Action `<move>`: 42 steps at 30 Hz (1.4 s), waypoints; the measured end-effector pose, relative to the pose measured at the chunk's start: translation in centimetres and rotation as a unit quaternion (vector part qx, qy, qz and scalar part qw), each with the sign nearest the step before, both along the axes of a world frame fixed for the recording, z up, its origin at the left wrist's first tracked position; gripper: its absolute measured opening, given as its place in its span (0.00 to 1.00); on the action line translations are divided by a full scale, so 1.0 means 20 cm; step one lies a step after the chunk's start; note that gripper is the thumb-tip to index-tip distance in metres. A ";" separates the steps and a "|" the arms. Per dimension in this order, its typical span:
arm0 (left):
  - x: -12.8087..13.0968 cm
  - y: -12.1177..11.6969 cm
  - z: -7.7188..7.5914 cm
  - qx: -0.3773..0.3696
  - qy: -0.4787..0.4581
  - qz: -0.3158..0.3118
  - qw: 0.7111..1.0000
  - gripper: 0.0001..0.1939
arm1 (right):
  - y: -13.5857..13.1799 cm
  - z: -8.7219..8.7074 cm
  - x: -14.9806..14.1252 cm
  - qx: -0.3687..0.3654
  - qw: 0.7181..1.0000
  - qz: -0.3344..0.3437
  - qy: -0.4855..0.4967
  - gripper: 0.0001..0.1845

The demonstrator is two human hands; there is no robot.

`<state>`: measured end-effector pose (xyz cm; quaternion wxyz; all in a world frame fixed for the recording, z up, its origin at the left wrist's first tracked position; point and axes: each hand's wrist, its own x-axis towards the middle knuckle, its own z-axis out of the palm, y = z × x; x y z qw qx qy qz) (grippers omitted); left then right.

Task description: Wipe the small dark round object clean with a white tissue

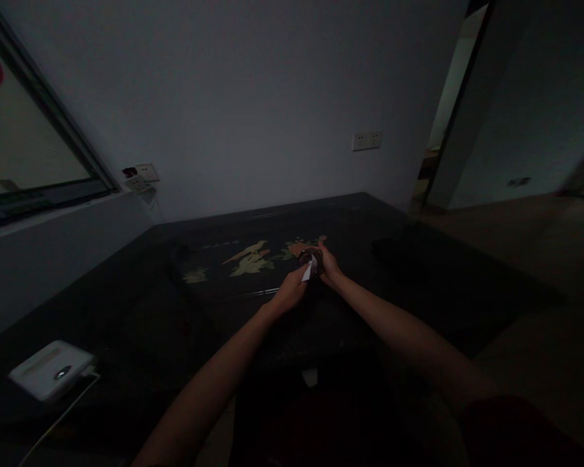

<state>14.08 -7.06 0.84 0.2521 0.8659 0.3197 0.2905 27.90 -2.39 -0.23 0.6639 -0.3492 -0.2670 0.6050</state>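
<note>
Over the dark table, my right hand (329, 264) is wrapped round the side of a small, dark, round cup-like vessel (317, 251), its open mouth tilted towards me. My left hand (292, 288) is closed on a white piece of paper or tissue (307, 271), whose upper tip reaches the vessel's mouth. The two hands are close together, almost touching. Dim light hides the vessel's exact kind and whatever is inside it.
A black table (214, 324) with a bird-and-flower picture (250, 258) stands against the wall. At the left lies a white box-like device (51, 370) with a cable (61, 418). Wall sockets (366, 141) sit above the table; a window (29, 130) is at the left.
</note>
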 end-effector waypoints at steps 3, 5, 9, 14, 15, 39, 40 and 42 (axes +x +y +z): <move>0.00 -0.03 0.02 0.024 0.076 0.019 0.997 0.25 | 0.01 -0.01 0.01 0.005 1.000 0.030 -0.001 0.24; 0.00 -0.04 0.03 0.058 0.157 0.045 0.985 0.26 | 0.02 -0.01 0.02 0.005 0.999 0.048 0.000 0.25; 0.01 -0.06 0.03 0.170 0.265 0.084 0.946 0.22 | 0.02 -0.01 0.03 0.000 0.999 0.046 -0.008 0.23; 0.03 -0.06 0.02 0.246 0.295 0.112 0.916 0.20 | 0.02 0.00 0.04 -0.005 0.999 0.040 -0.017 0.23; 0.03 -0.06 0.02 0.246 0.298 0.112 0.915 0.20 | 0.02 0.00 0.04 -0.005 0.999 0.040 -0.016 0.23; 0.05 -0.02 0.00 0.004 -0.005 0.002 1.000 0.22 | 0.04 -0.03 0.04 0.009 0.998 0.062 -0.005 0.26; 0.04 -0.02 0.00 0.021 0.022 0.005 1.000 0.22 | 0.04 -0.02 0.03 0.006 0.998 0.059 -0.001 0.26; 0.04 -0.03 0.00 0.050 0.082 0.025 0.995 0.23 | 0.03 -0.02 0.03 -0.004 0.998 0.056 0.005 0.27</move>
